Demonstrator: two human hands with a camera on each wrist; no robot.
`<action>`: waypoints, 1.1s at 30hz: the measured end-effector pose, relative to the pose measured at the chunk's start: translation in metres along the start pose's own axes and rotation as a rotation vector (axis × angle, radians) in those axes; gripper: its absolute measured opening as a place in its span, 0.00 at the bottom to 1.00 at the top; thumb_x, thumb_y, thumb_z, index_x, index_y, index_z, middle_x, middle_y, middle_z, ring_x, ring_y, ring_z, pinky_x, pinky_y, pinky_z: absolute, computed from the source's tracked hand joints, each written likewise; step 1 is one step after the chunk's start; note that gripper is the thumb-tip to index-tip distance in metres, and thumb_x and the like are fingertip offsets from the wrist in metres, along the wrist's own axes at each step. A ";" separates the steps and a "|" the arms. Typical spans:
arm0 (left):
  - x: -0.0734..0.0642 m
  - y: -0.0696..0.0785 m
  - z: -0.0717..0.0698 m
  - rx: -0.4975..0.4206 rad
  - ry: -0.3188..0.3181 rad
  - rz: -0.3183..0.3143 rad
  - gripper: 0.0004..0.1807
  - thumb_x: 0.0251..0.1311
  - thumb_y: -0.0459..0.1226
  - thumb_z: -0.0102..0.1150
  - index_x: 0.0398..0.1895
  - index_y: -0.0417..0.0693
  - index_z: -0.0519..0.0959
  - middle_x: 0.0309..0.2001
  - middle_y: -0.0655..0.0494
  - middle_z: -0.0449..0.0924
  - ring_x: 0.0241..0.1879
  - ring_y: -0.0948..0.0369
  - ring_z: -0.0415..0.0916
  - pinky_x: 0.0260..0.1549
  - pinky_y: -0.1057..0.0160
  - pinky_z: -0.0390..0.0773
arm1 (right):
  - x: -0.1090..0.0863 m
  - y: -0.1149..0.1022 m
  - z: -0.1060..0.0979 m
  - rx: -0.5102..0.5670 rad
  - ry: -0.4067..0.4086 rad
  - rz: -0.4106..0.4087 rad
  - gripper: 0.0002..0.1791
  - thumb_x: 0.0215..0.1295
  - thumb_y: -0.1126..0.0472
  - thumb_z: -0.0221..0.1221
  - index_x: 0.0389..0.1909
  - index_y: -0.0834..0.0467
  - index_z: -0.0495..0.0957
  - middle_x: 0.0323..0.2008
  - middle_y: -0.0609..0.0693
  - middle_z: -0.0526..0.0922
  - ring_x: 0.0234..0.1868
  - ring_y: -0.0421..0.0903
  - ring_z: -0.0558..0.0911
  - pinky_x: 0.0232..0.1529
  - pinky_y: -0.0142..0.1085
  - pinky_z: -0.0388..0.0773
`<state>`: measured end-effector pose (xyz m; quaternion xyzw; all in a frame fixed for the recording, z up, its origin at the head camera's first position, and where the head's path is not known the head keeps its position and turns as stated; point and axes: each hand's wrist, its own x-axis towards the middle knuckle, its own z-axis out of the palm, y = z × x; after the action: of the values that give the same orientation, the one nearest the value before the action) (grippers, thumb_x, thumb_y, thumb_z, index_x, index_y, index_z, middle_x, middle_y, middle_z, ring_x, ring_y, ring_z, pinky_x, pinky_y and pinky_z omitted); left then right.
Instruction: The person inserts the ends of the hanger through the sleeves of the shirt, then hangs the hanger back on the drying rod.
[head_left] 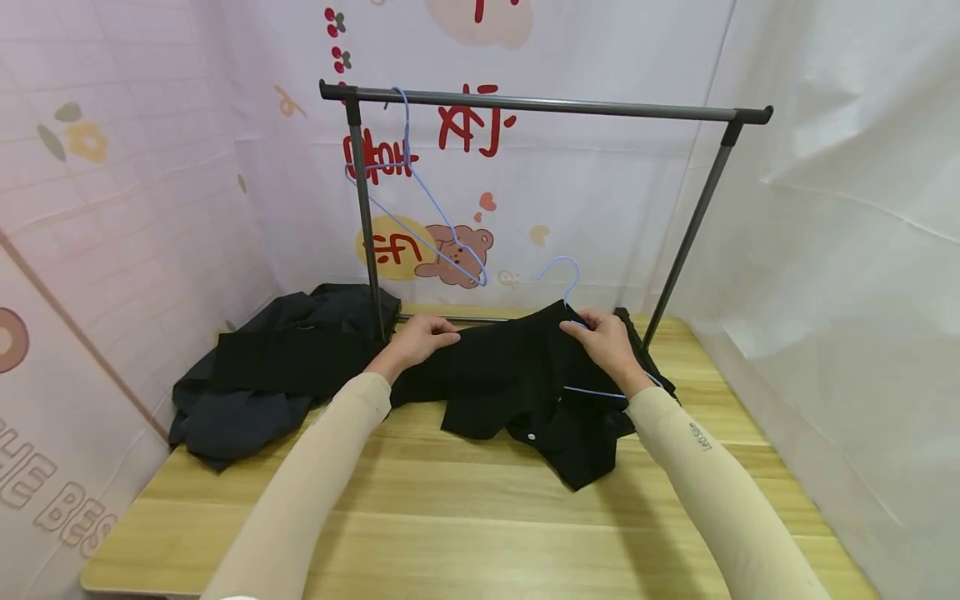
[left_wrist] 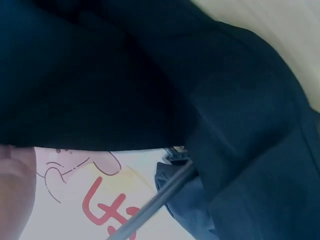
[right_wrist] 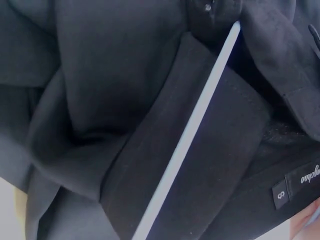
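Observation:
A black shirt (head_left: 487,367) with a light button is held up at its top edge, its lower part on the table. My left hand (head_left: 420,340) pinches that edge on the left, thumb and fingers together. At the neck, my right hand (head_left: 606,340) pinches the collar area beside a light blue hanger (head_left: 577,275), whose hook sticks up above the cloth. The hanger's straight bar (right_wrist: 185,140) crosses the shirt in the right wrist view, near a sewn size label (right_wrist: 281,194). Dark cloth (left_wrist: 100,90) fills most of the left wrist view.
A grey metal rack (head_left: 562,105) stands on the wooden table (head_left: 465,517) behind the shirt. An identical-looking blue hanger (head_left: 435,204) hangs from its left end. Dark folded clothes (head_left: 285,367) lie at the left. Patterned sheets (head_left: 600,50) enclose the back and sides.

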<state>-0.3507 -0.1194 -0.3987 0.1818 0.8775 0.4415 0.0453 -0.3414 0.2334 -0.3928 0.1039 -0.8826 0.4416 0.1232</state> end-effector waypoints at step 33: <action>-0.022 -0.004 -0.012 0.342 -0.198 -0.163 0.27 0.64 0.41 0.65 0.63 0.37 0.74 0.59 0.40 0.75 0.59 0.46 0.72 0.57 0.48 0.72 | -0.004 -0.015 0.035 -0.259 0.038 -0.131 0.17 0.71 0.48 0.59 0.47 0.57 0.82 0.42 0.56 0.85 0.42 0.56 0.82 0.46 0.51 0.76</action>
<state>-0.3342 -0.1386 -0.3965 0.1578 0.9427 0.2608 0.1355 -0.3374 0.1962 -0.4030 0.1363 -0.9210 0.3170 0.1807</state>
